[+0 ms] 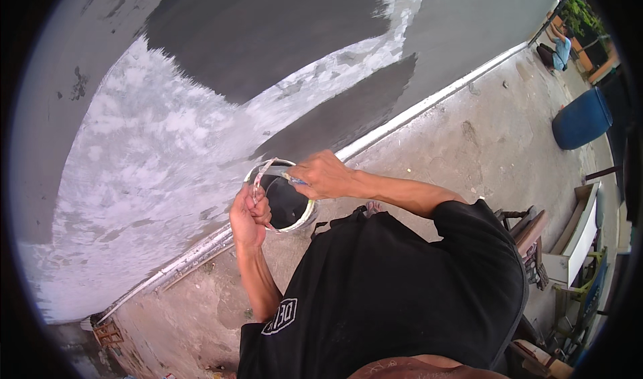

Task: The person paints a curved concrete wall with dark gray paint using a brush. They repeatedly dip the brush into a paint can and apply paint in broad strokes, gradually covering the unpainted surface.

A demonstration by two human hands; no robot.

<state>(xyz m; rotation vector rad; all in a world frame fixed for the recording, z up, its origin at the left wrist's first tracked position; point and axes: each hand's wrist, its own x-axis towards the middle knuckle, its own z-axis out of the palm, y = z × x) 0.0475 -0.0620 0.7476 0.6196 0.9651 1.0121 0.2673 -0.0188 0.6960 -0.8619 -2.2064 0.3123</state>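
A round bucket (313,213) with a white, paint-smeared rim hangs in front of me beside the wall, dark grey paint (287,203) inside. My left hand (250,215) is closed around its pale handle (262,173) at the left side. Over the far part of the rim, my right hand (325,176) grips a paintbrush (295,179) with a bluish handle. The brush's flat greyish part reaches across the bucket opening toward the left; its tip is hard to make out.
The wall (147,131) carries dark grey patches and streaky white areas. A white strip (435,98) runs along its foot above the concrete floor (462,144). Rightward stand a blue barrel (581,119), wooden furniture (532,232) and a white drawer-like box (576,245). Another person (557,51) crouches far off.
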